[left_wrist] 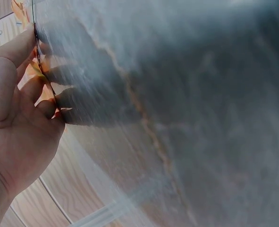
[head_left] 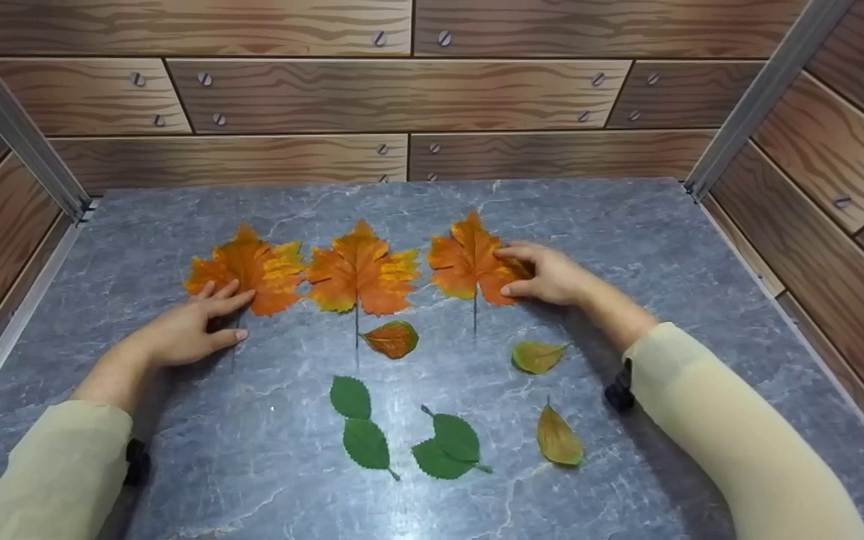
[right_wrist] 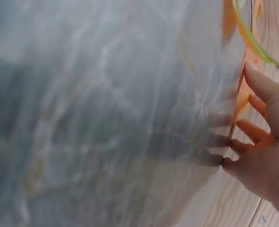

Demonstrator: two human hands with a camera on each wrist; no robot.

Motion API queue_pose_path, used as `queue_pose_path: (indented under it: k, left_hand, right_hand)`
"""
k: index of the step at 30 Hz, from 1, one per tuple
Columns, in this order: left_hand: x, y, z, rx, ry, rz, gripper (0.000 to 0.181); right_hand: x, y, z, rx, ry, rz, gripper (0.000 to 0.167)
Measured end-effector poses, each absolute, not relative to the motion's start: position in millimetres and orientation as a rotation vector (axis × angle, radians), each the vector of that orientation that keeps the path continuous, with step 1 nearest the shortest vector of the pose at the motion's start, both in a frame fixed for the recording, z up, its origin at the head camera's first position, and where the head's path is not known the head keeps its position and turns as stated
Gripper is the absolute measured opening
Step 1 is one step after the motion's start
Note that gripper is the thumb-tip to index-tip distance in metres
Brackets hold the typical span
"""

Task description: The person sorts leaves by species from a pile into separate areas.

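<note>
Across the table [head_left: 252,450]'s far half, head view: three orange leaves in a row, tips away from the person, stems toward. Left leaf [head_left: 276,271] lies ahead and to the right of the left hand [head_left: 196,326], whose spread fingers rest on its lower left part; thumb sits off the leaf, near its stem. Right leaf [head_left: 466,259] lies directly left of the right hand [head_left: 556,277]; index on its right part, thumb by its lower right edge. Key relation, my read: both held-down leaves sit inboard of the hands, long axes running away from the person, so each hand comes at its leaf from the side, across that axis. Middle leaf [head_left: 361,274] is between them, no hand on it, a bit nearer the left fingertips; its left points nearly meet the left leaf, narrow gap to the right leaf. Red leaf [head_left: 393,340] lies just beside its stem; green leaves [head_left: 366,442] nearer the person, yellowish leaf [head_left: 539,357] below the right hand. Left wrist view: fingers fanned, tips at the table, orange showing between them; no clench, nothing gripped that I can see. Right wrist view: fingers apart and lightly bent, tips along the leaf seen edge-on; reads as resting, not grasping. Finger pressure: can't tell.
</note>
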State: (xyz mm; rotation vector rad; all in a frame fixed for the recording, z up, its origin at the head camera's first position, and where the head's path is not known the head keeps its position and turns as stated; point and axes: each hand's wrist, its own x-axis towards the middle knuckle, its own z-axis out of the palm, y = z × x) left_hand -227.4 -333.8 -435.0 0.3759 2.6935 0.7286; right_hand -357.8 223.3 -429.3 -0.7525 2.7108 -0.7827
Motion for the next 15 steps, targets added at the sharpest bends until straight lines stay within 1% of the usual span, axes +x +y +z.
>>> queue_pose_path:
  k: [9,15]
  left_hand:
    - [-227.2,-332.3,-435.5,0.373,2.692,0.719,0.076]
    - [-227.7,-333.2,-434.1,0.379,2.687,0.732,0.076]
  right_hand:
    - [-351.2,227.2,-430.4,-0.784,2.689,-0.853,0.075]
    - [-350.2,230.4,-432.4,-0.800,2.638,-0.798,0.072]
